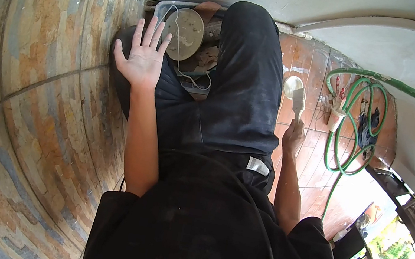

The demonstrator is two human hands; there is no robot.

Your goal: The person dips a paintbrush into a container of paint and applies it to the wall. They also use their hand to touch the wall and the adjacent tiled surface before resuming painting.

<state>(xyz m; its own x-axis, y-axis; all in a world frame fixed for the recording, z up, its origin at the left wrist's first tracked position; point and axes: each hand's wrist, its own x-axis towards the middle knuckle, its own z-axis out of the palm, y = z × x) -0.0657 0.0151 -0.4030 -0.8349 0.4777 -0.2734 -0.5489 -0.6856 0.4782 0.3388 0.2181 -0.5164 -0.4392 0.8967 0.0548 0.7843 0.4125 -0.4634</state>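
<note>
My left hand (142,61) is raised over my left thigh, palm up, fingers spread, with whitish dust on the skin and nothing in it. In my right hand (294,136), low beside my right leg, is a putty knife (298,102), its flat blade pointing forward. The blade overlaps a small round container (290,82) with a white coating inside. My dark trousers (243,80) show white smudges on the knees.
Ahead of my left leg is a grey crate (161,7) with a round dusty disc (186,34) and a white cord (176,31). A green hose (346,136) lies coiled on the tiled floor (310,171), near a white cup (336,119). A stone-patterned wall (39,118) stands left.
</note>
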